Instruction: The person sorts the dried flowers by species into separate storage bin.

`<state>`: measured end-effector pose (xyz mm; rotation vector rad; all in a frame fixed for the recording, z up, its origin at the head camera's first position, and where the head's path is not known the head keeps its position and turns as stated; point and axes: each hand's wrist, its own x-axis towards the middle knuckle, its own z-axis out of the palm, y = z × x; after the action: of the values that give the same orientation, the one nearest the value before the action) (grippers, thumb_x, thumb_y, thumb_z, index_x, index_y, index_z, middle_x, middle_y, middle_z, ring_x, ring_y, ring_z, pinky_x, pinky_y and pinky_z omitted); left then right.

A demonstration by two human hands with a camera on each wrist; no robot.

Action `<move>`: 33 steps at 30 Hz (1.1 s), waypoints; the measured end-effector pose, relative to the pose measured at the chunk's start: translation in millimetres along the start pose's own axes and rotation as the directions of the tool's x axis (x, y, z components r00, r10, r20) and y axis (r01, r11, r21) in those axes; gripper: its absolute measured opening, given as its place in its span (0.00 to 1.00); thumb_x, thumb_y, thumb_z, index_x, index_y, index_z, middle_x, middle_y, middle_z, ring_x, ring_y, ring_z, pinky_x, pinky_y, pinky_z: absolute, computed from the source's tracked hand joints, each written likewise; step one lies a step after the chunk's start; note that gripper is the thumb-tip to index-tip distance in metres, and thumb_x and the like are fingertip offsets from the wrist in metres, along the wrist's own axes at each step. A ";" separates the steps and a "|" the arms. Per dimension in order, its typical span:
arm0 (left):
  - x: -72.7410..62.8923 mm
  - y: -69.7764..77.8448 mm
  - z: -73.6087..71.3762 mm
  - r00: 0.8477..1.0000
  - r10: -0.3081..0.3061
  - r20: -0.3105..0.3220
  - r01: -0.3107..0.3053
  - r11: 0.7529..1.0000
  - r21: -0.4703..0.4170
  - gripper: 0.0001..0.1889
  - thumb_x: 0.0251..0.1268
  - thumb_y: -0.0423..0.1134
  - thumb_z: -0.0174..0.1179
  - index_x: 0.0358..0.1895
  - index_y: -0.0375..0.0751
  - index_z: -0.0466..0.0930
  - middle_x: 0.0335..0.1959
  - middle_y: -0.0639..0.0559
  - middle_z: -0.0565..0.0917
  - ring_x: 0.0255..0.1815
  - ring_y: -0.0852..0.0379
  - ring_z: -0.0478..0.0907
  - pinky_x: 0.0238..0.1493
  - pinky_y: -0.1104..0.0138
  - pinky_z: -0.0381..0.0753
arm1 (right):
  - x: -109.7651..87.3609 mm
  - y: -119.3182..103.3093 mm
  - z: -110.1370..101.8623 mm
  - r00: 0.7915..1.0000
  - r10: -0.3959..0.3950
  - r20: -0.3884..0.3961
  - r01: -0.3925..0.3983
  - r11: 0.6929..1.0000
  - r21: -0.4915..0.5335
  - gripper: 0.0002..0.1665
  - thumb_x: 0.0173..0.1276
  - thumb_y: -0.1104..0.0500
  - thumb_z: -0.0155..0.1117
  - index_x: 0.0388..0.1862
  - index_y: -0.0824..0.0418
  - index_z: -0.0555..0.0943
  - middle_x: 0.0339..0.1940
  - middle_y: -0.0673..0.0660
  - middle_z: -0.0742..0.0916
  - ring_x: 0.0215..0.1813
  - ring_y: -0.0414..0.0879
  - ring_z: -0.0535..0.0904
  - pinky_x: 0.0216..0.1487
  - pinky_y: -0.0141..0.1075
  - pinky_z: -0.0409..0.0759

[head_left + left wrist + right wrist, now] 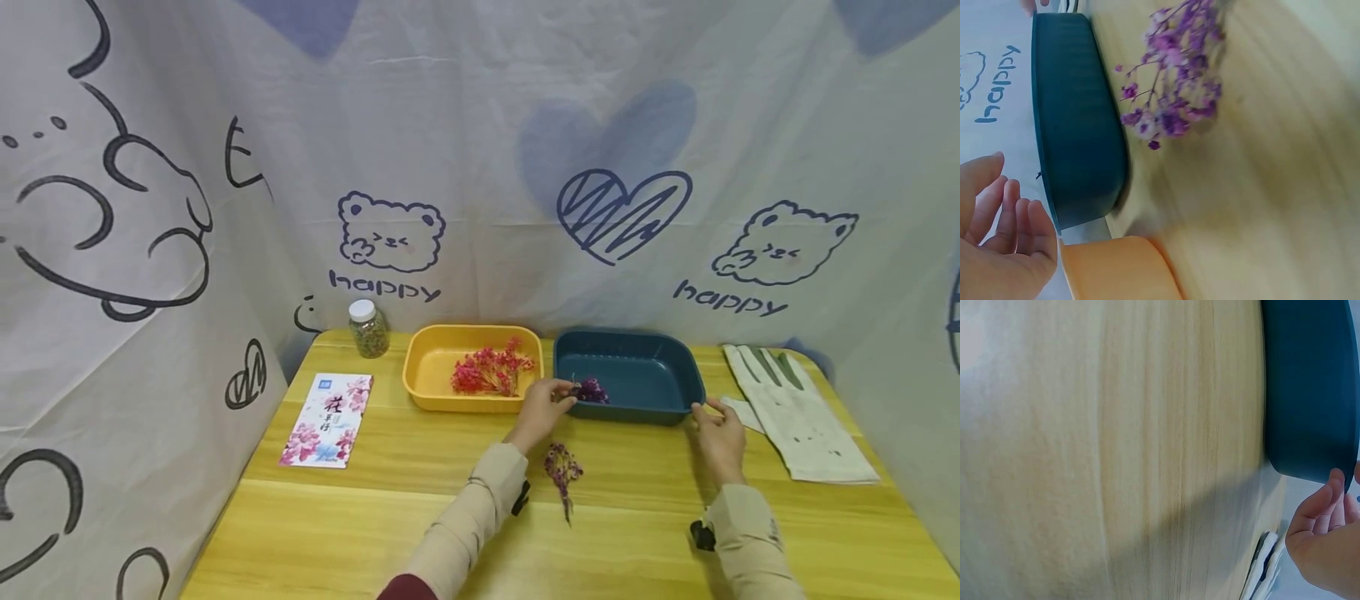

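A dark teal tray (637,413) stands at the back of the table, with a small bunch of purple dried flowers (591,391) inside its front left corner. My left hand (546,407) is at that corner, over the rim; in the left wrist view its thumb and fingers are apart with nothing between them. At the tray's front right corner, my right hand (722,437) pinches the rim between thumb and fingers (1336,478). Another sprig of purple dried flowers (561,471) lies on the table in front of the tray, between my forearms.
Left of the teal tray stands a yellow tray (431,367) holding red dried flowers (487,372). A white-lidded jar (369,332) and a floral-printed packet (327,420) are further left. White gloves (802,425) lie at the right. A printed cloth (480,150) hangs behind the table (315,533).
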<state>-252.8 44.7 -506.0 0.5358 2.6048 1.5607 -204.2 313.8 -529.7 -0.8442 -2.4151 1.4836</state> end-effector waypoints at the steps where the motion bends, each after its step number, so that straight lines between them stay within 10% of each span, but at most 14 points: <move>1: -2.9 -1.3 -0.8 1.000 0.002 0.007 -0.002 1.000 -0.002 0.14 0.66 0.32 0.58 0.52 0.31 0.80 0.46 0.40 0.82 0.46 0.49 0.77 0.46 0.65 0.77 | 0.0 -0.2 0.1 1.000 0.000 -0.002 0.000 1.000 0.002 0.32 0.73 0.47 0.51 0.68 0.65 0.66 0.45 0.65 0.82 0.31 0.36 0.73 0.29 0.30 0.70; 22: -91.2 -34.2 20.9 0.989 -0.118 -0.087 0.100 0.977 -0.187 0.08 0.61 0.29 0.61 0.42 0.29 0.82 0.34 0.45 0.83 0.31 0.59 0.78 0.33 0.72 0.77 | 1.2 1.6 0.2 1.000 -0.001 0.002 0.001 1.000 -0.010 0.32 0.73 0.47 0.51 0.68 0.65 0.67 0.44 0.63 0.84 0.27 0.31 0.70 0.29 0.30 0.70; 33: -113.0 -31.7 37.5 0.965 -0.214 -0.149 0.223 0.973 0.051 0.12 0.44 0.42 0.74 0.26 0.41 0.82 0.21 0.58 0.78 0.23 0.68 0.68 0.26 0.74 0.69 | -0.3 0.3 0.0 1.000 0.005 0.024 -0.005 1.000 -0.001 0.33 0.73 0.45 0.49 0.69 0.64 0.64 0.43 0.60 0.82 0.29 0.33 0.71 0.30 0.31 0.71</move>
<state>-146.8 26.4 -566.0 0.1356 2.7166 1.4972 -203.8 313.8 -529.9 -0.8379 -2.4331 1.5029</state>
